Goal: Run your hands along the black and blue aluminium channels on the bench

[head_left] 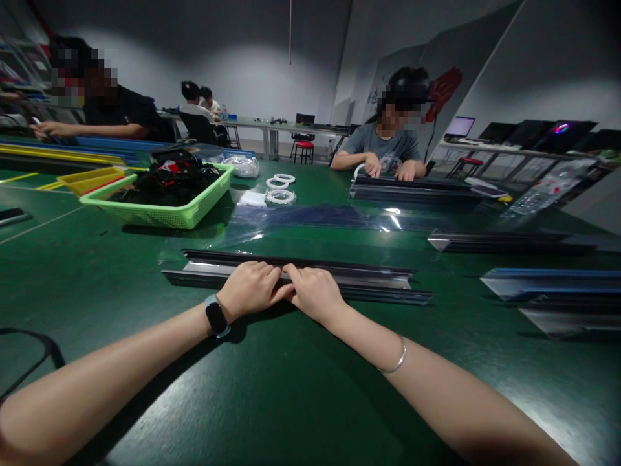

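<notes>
Both hands (284,288) — fingers curled over dark channel profile (378,283), thumbs meeting.

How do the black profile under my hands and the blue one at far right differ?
Colour: black profile has a grey channel; blue profile is mostly blue.
Contact: left hand and right hand touch the black profile, neither the blue profile.
Extent: black profile shows both ends; blue profile leaves view.
Shared: both long, on the table.

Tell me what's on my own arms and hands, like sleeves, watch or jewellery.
Your left wrist has a dark-faced smartwatch on a pale blue band; your right forearm has a thin silver bangle. No sleeves or gloves show.
</notes>
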Available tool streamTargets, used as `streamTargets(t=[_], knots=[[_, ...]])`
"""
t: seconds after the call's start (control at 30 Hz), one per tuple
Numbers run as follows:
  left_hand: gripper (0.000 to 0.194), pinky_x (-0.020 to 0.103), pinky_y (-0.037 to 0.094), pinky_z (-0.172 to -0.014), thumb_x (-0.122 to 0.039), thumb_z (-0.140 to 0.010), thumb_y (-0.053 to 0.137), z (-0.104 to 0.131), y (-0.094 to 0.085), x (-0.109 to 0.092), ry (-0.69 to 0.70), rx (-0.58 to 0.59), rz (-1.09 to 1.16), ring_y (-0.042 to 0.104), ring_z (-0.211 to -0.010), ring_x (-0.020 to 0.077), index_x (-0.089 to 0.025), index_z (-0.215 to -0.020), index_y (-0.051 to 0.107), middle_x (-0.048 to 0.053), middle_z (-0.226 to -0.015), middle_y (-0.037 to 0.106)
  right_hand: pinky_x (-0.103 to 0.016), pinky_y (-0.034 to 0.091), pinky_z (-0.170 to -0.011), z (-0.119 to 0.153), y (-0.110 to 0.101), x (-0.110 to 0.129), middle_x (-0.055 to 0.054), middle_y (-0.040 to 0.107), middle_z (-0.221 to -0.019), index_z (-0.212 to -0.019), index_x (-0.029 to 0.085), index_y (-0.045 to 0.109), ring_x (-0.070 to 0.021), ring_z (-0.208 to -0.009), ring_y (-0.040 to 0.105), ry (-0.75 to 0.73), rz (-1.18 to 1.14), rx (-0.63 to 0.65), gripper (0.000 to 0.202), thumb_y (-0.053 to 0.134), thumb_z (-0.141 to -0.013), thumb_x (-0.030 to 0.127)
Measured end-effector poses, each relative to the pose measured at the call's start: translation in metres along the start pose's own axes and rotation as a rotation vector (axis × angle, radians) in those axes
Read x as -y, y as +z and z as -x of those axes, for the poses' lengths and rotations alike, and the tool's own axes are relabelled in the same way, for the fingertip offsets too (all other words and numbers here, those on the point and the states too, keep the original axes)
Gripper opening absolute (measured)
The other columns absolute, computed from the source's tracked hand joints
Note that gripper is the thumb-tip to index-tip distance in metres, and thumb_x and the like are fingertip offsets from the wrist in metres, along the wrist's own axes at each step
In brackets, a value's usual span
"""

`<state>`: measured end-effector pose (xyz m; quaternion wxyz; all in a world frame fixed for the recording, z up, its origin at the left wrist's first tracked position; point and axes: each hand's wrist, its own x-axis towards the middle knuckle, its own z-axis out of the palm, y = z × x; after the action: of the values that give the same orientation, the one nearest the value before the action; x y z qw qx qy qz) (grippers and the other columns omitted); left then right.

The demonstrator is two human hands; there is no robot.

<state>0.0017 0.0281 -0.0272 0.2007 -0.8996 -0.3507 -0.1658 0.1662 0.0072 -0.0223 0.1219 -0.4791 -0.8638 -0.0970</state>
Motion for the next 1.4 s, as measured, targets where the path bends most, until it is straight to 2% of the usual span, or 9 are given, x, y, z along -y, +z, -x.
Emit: streamTargets(t=[0.13,0.3,0.5,0.67,0.93,1.07,1.27,1.4], knots=[[0.041,0.028,0.039,-0.055,-0.046,-0.084,0.037,0.001,-0.003,0.002,-0.002,-0.006,-0.008,0.055,-0.057,0.017,-0.014,-0.066,0.055,0.006,-0.06,0.059,-0.025,0.034,-0.06,0.002,-0.002,0.001,-0.005,0.063,-0.075,-0.102,0.017,0.045,-0.018,-0.072,0.058,-0.035,-0.024,-0.019,0.026,0.049,-0.08,0.031],[0.043,0.028,0.038,-0.054,-0.047,-0.083,0.038,0.008,-0.005,0.005,-0.006,-0.01,-0.026,0.054,-0.056,0.0158,-0.015,-0.06,0.053,0.006,-0.057,0.057,-0.026,0.035,-0.062,0.005,-0.003,0.003,-0.006,0.063,-0.077,-0.1,0.017,0.046,-0.0185,-0.074,0.058,-0.004,-0.05,-0.031,0.031,0.047,-0.08,0.041],[0.035,0.028,0.039,-0.06,-0.045,-0.084,0.038,0.011,-0.004,0.006,0.051,-0.022,-0.007,0.053,-0.064,0.0157,-0.015,-0.072,0.054,0.004,-0.065,0.056,-0.027,0.036,-0.062,0.002,-0.005,0.003,-0.006,0.062,-0.079,-0.101,0.018,0.044,-0.0189,-0.075,0.058,0.04,-0.049,0.042,0.034,0.05,-0.078,0.043],[0.036,0.028,0.038,-0.06,-0.044,-0.085,0.036,0.009,-0.004,0.005,0.082,0.024,0.021,0.054,-0.064,0.0156,-0.015,-0.073,0.054,0.004,-0.065,0.057,-0.027,0.037,-0.062,0.001,-0.008,0.004,-0.005,0.062,-0.079,-0.099,0.019,0.044,-0.0192,-0.077,0.057,0.038,-0.047,0.06,0.032,0.052,-0.077,0.04],[0.041,0.029,0.038,-0.059,-0.046,-0.085,0.034,0.006,-0.006,0.002,0.035,0.044,0.027,0.055,-0.061,0.0165,-0.015,-0.067,0.054,0.005,-0.062,0.058,-0.026,0.036,-0.06,0.006,-0.004,0.009,-0.006,0.062,-0.078,-0.097,0.017,0.045,-0.0194,-0.076,0.057,0.139,-0.02,-0.014,0.032,0.055,-0.075,0.037],[0.044,0.029,0.038,-0.057,-0.047,-0.085,0.034,0.005,-0.007,0.001,0.009,0.027,0.029,0.055,-0.059,0.0164,-0.014,-0.063,0.055,0.005,-0.059,0.058,-0.026,0.035,-0.061,0.005,-0.004,0.009,-0.006,0.063,-0.077,-0.094,0.017,0.046,-0.0187,-0.075,0.057,0.1,-0.009,-0.006,0.028,0.052,-0.077,0.038],[0.048,0.028,0.036,-0.052,-0.049,-0.084,0.035,0.011,-0.008,-0.002,-0.104,0.001,-0.027,0.054,-0.055,0.0166,-0.014,-0.057,0.054,0.006,-0.057,0.058,-0.029,0.035,-0.064,0.004,-0.006,0.011,-0.006,0.061,-0.072,-0.089,0.016,0.048,-0.0195,-0.071,0.057,0.118,0.014,-0.071,0.035,0.047,-0.077,0.049],[0.042,0.028,0.037,-0.055,-0.045,-0.085,0.035,0.013,-0.008,-0.001,-0.059,-0.015,-0.02,0.053,-0.058,0.0159,-0.015,-0.062,0.054,0.005,-0.059,0.056,-0.029,0.036,-0.063,0.005,-0.005,0.015,-0.006,0.06,-0.07,-0.084,0.015,0.048,-0.0202,-0.069,0.057,0.143,0.036,-0.076,0.037,0.051,-0.074,0.05]])
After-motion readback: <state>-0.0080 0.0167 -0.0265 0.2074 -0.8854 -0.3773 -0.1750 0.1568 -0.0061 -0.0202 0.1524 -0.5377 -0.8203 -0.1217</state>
